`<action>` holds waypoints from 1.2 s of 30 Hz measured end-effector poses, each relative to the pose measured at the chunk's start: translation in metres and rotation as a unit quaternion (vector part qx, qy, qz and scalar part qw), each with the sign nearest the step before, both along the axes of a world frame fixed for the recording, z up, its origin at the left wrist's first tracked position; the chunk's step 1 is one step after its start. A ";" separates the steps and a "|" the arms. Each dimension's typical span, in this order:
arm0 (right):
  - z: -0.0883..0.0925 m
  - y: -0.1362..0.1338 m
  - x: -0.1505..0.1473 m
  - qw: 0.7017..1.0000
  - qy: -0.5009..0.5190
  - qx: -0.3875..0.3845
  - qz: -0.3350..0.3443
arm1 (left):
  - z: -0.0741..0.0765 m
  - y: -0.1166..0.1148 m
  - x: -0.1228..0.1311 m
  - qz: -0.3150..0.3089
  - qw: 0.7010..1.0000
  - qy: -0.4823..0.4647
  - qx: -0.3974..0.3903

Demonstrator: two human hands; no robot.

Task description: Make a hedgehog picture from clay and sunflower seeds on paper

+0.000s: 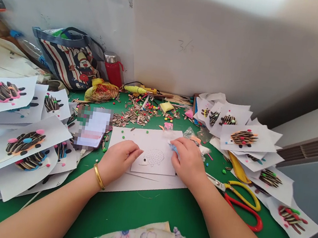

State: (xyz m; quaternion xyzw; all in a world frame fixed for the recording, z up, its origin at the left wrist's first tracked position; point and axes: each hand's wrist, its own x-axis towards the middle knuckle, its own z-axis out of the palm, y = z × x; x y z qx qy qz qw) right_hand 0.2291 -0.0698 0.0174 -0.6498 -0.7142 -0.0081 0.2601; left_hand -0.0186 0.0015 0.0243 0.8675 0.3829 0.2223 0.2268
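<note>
While the hedgehog drawing (153, 159) is laid flat in the near middle, its left edge is partly covered by the left hand (119, 158). The fingers there are curled, with thumb and first finger close; whether anything is pinched cannot be told. Blue clay (173, 147) is touched and partly hidden by the right hand's (188, 160) bent fingers; how tightly it is held cannot be seen. The tips of the scissors (228, 187) are hidden by the right arm. Sunflower seeds (132, 117) are spread farther away. At left, the phone (94, 127) is blurred.
</note>
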 end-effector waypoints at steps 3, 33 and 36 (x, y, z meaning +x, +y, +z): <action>0.003 -0.007 -0.008 0.996 0.024 -0.041 0.071 | 0.001 0.000 0.001 0.013 1.000 -0.001 0.007; -0.011 -0.010 -0.015 0.989 0.053 -0.114 0.083 | -0.006 0.005 -0.004 -0.082 0.992 0.094 0.010; -0.011 -0.010 -0.015 0.988 0.053 -0.116 0.084 | -0.006 0.005 -0.004 -0.067 0.994 0.092 0.001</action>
